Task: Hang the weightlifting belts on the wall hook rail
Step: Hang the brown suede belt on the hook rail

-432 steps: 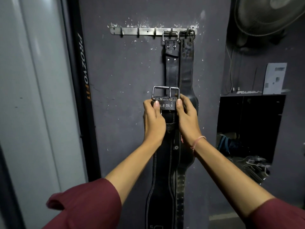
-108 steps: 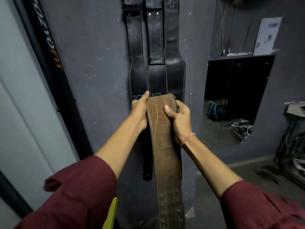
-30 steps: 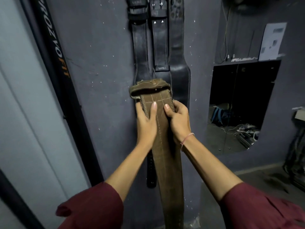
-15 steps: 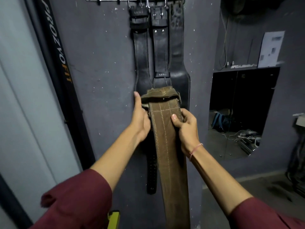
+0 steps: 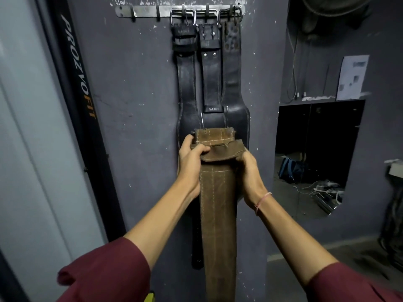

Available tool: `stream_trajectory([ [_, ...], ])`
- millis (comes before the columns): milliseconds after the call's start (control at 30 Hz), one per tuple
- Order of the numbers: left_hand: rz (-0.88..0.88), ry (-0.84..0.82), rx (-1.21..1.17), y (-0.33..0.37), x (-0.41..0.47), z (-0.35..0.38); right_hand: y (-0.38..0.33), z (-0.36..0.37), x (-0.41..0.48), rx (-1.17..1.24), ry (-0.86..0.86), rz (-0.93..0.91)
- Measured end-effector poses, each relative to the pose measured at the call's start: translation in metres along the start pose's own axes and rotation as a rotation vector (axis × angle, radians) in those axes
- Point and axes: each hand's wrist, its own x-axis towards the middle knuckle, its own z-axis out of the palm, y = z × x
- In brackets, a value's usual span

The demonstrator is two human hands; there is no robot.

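A brown suede weightlifting belt (image 5: 218, 205) hangs down in front of me, its top end held at chest height. My left hand (image 5: 189, 164) grips the left side of that top end, thumb over a folded flap. My right hand (image 5: 248, 171) grips the right side. A steel hook rail (image 5: 144, 12) is screwed to the grey wall above. Three black leather belts (image 5: 187, 83) hang side by side by their buckles from the rail's right half, directly behind the brown belt. The rail's left hooks are bare.
A black upright post lettered PROZVOFIT (image 5: 78, 68) leans along the wall to the left. A dark recess (image 5: 316, 153) opens to the right, with a blue bag and cables on its floor. A paper sheet (image 5: 353, 77) sits on the ledge above it.
Both hands have shifted up to the brown belt's top end and now grip the folded flap; the left hand was open beside it half a second ago. The view has tilted up, showing the rail.
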Motion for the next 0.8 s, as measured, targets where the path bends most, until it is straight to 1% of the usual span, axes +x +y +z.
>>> stream_trajectory([
  [67,0.021,-0.001,0.049,0.001,-0.003,-0.002,-0.009,0.006,0.007,0.031,0.026,0.004],
  [233,0.057,0.002,0.203,0.008,0.002,-0.021,-0.005,0.021,0.016,0.050,-0.011,0.089],
  [300,0.060,-0.001,0.254,0.009,0.004,-0.030,-0.003,0.033,0.021,-0.011,-0.005,0.049],
  [400,0.094,0.125,0.309,0.012,0.012,-0.039,-0.001,0.055,0.026,-0.122,0.024,-0.051],
  [467,0.163,0.196,0.397,0.015,0.020,-0.049,0.002,0.068,0.032,-0.166,0.033,-0.076],
  [567,0.253,0.211,0.465,0.022,0.031,-0.067,-0.002,0.088,0.045,-0.243,0.065,-0.093],
  [700,0.306,0.203,0.526,0.034,0.047,-0.079,-0.007,0.112,0.073,-0.246,0.127,-0.119],
  [800,0.329,0.319,0.508,0.045,0.069,-0.081,-0.010,0.132,0.094,-0.251,0.206,-0.141],
])
